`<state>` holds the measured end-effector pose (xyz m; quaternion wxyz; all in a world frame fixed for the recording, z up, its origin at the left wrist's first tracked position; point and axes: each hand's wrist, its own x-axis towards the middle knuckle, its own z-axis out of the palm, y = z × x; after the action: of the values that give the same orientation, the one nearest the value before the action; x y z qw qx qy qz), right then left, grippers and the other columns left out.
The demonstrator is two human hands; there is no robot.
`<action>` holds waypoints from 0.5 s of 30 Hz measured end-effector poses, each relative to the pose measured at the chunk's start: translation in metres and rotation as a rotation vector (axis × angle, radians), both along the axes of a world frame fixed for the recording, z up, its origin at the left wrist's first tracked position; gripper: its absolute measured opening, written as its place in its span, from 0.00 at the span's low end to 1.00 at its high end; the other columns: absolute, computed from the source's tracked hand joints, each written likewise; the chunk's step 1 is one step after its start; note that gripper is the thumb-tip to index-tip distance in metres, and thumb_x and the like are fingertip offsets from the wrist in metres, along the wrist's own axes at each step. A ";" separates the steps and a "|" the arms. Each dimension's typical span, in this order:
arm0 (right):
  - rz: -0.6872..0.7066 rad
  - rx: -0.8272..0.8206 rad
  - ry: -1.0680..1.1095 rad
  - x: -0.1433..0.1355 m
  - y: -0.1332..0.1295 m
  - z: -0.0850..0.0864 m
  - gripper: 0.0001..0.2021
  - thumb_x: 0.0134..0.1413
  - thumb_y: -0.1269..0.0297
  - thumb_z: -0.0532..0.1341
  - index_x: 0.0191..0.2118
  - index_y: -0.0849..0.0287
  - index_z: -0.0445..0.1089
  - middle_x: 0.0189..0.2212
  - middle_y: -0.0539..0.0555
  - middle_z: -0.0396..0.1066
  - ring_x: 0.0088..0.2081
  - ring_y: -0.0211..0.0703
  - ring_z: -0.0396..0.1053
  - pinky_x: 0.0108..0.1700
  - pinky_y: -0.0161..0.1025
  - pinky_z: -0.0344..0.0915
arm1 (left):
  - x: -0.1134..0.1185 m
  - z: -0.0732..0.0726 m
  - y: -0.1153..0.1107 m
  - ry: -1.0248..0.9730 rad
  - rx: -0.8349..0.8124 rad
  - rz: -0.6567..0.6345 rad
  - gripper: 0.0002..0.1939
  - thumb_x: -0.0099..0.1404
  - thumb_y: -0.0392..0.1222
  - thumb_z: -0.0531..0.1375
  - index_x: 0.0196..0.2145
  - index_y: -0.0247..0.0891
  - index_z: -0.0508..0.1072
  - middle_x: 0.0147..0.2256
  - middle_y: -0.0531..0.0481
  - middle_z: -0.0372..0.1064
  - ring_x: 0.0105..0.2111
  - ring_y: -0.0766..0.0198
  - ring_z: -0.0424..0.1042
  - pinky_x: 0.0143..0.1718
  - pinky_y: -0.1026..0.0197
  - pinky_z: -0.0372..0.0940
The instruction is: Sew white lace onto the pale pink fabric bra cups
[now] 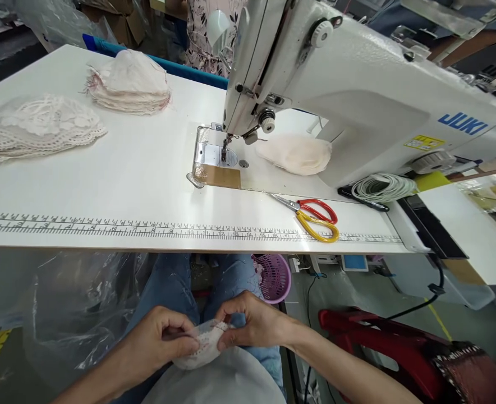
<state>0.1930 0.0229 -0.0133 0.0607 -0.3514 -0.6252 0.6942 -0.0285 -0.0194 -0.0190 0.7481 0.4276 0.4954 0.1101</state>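
Note:
Above my lap, my left hand and my right hand pinch a small piece of white lace fabric between them. Both hands are closed, thumb against fingers, one at each side of the piece. Sheer material shows along its upper edge, and my fingers cover part of it. In front of me stands a white sewing machine, its needle and presser foot over the metal plate. A pale, cup-shaped stack of fabric lies under the machine's arm.
Scissors with red and yellow handles lie near the table's front edge, along a printed ruler. Lace pieces and a stack of cream pieces sit at left. A purple basket stands below; coiled cord lies right.

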 end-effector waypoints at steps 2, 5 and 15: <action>-0.018 -0.016 -0.008 0.000 0.000 0.000 0.18 0.41 0.53 0.68 0.33 0.63 0.75 0.26 0.50 0.70 0.30 0.37 0.64 0.32 0.30 0.60 | 0.000 0.000 0.000 0.007 0.004 -0.011 0.13 0.52 0.46 0.61 0.25 0.32 0.77 0.20 0.54 0.61 0.23 0.68 0.56 0.25 0.67 0.51; -0.028 -0.046 -0.002 -0.002 0.000 0.001 0.18 0.41 0.52 0.68 0.33 0.64 0.75 0.25 0.50 0.70 0.29 0.36 0.64 0.32 0.30 0.60 | -0.001 0.001 0.001 0.018 0.012 -0.037 0.13 0.52 0.46 0.60 0.24 0.32 0.76 0.20 0.55 0.59 0.23 0.68 0.56 0.25 0.67 0.50; 0.003 0.025 -0.026 -0.006 -0.002 0.003 0.17 0.44 0.53 0.66 0.33 0.64 0.75 0.22 0.48 0.66 0.26 0.34 0.59 0.27 0.29 0.57 | 0.006 0.009 0.003 0.025 0.069 -0.080 0.12 0.52 0.47 0.61 0.23 0.33 0.71 0.19 0.59 0.50 0.21 0.70 0.49 0.22 0.66 0.43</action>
<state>0.1873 0.0208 -0.0098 0.0559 -0.3585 -0.6351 0.6819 -0.0223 -0.0166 -0.0099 0.7305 0.4738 0.4832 0.0917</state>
